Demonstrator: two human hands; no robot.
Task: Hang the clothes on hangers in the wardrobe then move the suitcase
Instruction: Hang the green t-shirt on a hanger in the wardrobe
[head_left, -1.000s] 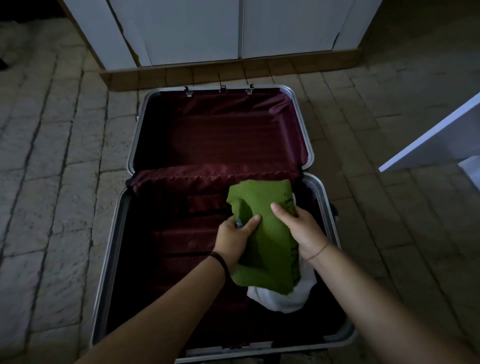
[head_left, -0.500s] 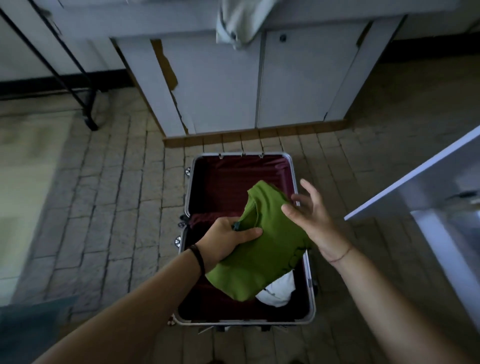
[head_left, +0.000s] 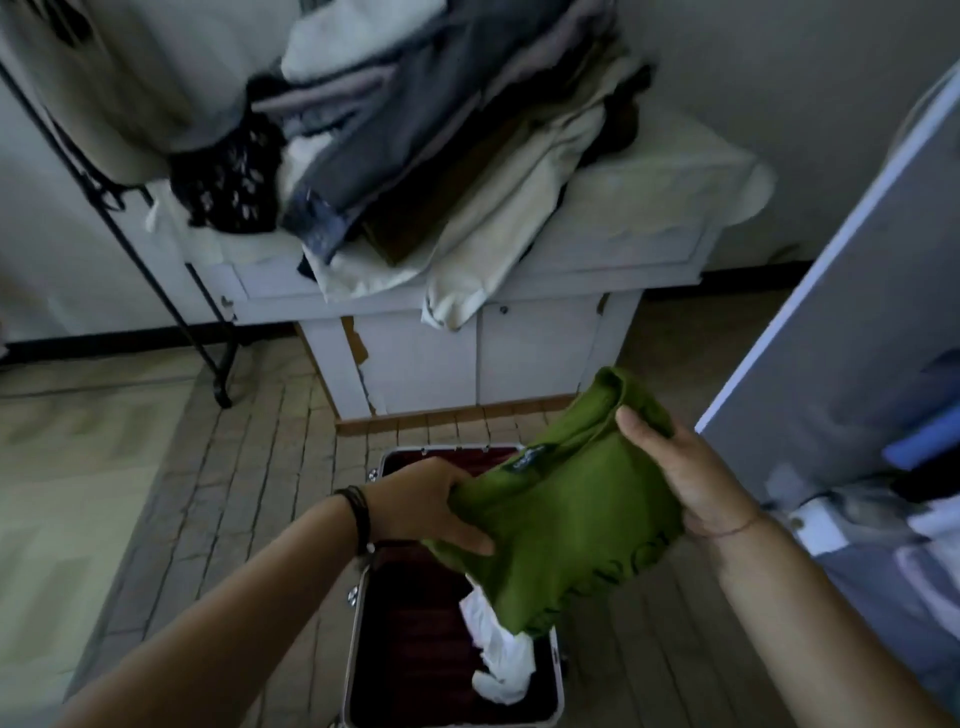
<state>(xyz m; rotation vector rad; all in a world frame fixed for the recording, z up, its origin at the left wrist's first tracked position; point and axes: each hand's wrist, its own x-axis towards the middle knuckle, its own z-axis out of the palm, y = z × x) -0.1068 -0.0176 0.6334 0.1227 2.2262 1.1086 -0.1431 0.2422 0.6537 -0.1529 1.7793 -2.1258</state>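
Note:
A folded green garment (head_left: 566, 514) is held in the air above the open suitcase (head_left: 358, 639). My left hand (head_left: 426, 504) grips its left edge. My right hand (head_left: 675, 467) holds its upper right side, thumb on top. The suitcase lies open on the tiled floor below, with dark red lining, and a crumpled white garment (head_left: 498, 654) lies inside it. The open wardrobe door (head_left: 831, 332) stands at the right, with blurred clothes behind it.
A white cabinet (head_left: 524, 353) stands behind the suitcase, piled with several loose clothes (head_left: 415, 135). A black metal rack leg (head_left: 171, 280) slants down at the left. Tiled floor (head_left: 228, 519) surrounds the suitcase.
The view has tilted up and both hands have lifted the green garment out of the suitcase, up and to the right. My right hand has closed on it again.

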